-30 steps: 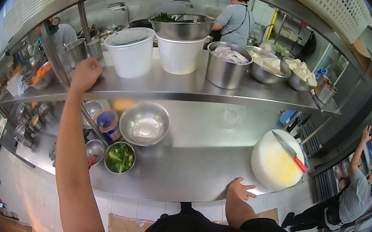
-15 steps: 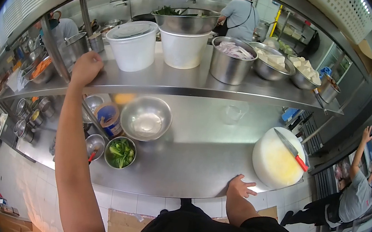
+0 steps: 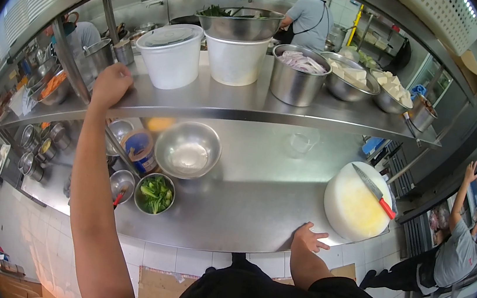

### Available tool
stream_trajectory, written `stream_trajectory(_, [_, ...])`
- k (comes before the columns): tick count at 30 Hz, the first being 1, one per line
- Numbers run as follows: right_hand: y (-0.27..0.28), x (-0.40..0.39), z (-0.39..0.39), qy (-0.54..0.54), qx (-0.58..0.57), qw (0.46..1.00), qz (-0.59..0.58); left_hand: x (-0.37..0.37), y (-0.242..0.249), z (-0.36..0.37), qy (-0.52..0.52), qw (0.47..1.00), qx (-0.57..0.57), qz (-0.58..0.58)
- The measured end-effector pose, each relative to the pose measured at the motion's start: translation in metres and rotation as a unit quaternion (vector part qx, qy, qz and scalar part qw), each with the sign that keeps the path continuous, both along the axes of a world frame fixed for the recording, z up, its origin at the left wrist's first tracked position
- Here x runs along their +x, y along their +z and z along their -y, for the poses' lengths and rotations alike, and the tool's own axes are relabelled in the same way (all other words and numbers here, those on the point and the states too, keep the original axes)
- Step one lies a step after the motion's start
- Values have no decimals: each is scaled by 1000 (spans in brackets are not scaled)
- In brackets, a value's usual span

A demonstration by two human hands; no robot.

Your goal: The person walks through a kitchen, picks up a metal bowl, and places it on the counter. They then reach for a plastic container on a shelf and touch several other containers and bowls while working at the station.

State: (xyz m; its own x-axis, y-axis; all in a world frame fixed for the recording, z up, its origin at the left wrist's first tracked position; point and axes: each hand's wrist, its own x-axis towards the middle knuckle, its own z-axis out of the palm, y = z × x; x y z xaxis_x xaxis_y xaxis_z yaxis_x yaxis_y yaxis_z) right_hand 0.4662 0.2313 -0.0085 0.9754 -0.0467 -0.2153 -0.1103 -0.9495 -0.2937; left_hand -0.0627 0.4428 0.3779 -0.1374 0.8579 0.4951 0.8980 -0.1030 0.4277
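Note:
My left hand rests on the raised steel shelf, fingers curled into a loose fist, with nothing visible in it. Just right of it stands a white lidded tub. My right hand lies at the front edge of the steel worktop, fingers spread and holding nothing. Closest to that hand is a round white chopping board, on which a knife with a red handle lies. Left on the worktop are an empty steel bowl and a smaller bowl of green leafy vegetables.
Along the shelf stand a pot of sliced onions, bowls of white chunks and a white tub under a steel bowl. A clear container sits beneath the shelf. One person works behind; another reaches up at right.

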Motion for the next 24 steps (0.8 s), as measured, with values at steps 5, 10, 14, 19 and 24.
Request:
stream_trajectory(5, [-1,0,0,2,-4,1000,2,1,-1,0,0,1000,15,-6])
stream_trajectory(10, [-2,1,-1,0,-7,1000,-2,0,0,-1,4,1000,7,-8])
stream_trajectory(14, [8,-2,1,6,-5,1000,-14,0,-1,-3,11,1000,10,-2])
stream_trajectory(19, [5,-1,1,14,2,1000,-20,1,0,-1,17,1000,12,6])
stream_trajectory(24, [-5,2,0,9,-20,1000,-4,5,2,4,14,1000,9,0])
